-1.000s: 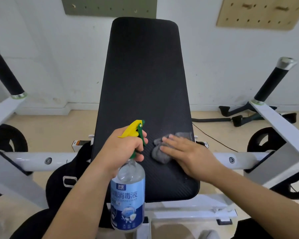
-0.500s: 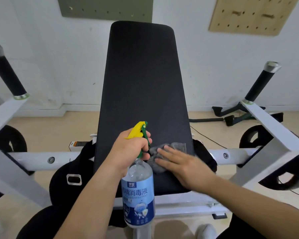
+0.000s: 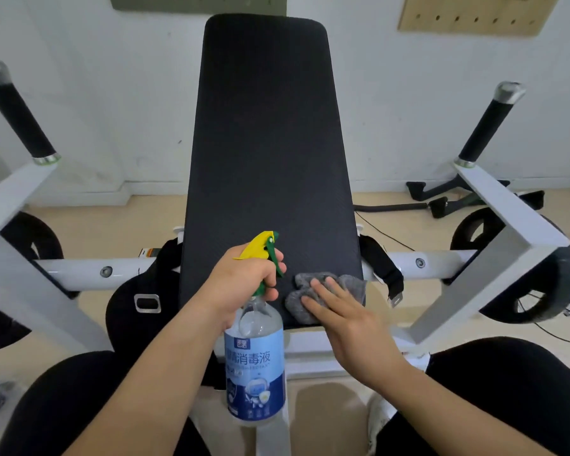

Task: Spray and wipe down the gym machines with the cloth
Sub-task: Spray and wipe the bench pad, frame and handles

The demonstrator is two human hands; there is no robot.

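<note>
Lower centre: left hand (image 3: pixel 244 281) grip wraps clear blue-labelled spray bottle (image 3: pixel 254 366), neck hidden; right hand (image 3: pixel 346 320) flat, grip wide, half covering grey cloth (image 3: pixel 354 284) on black padded bench (image 3: pixel 264 143).

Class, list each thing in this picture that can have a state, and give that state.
spray bottle, upright, gripped at the neck by the left hand
grey cloth, crumpled, pressed on the black pad by the flat right hand
seat strap, unbuckled, ends hanging either side
</note>
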